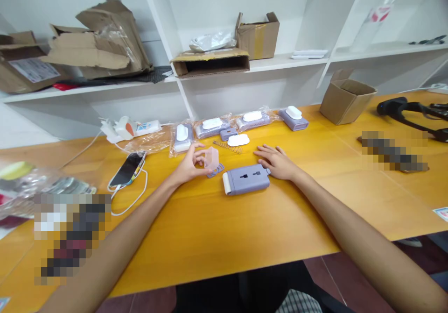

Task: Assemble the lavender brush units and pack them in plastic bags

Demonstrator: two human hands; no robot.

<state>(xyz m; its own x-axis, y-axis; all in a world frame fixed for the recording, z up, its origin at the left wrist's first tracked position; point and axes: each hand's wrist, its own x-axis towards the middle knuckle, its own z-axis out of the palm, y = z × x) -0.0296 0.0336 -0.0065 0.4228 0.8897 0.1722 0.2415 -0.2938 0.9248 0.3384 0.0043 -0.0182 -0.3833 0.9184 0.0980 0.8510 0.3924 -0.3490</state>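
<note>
My left hand [190, 166] pinches a small translucent plastic cup-like part [211, 158] just above the orange table [217, 229]. Under it lies a small purple grid piece [214, 170]. My right hand [276, 161] lies flat with fingers spread, touching the right end of a purple rectangular device [246, 179] with a white end. Behind the hands lie a metal spring [228, 146], a white oval cap [238, 140] and a small purple block [228, 133].
Several bagged purple-and-white devices [212, 127] line the table's back, plus one unbagged [293, 118]. A phone on a white cable [127, 168] lies left. A cardboard box [346, 100] and black tool [413, 112] sit right. Shelves behind hold torn boxes [94, 46].
</note>
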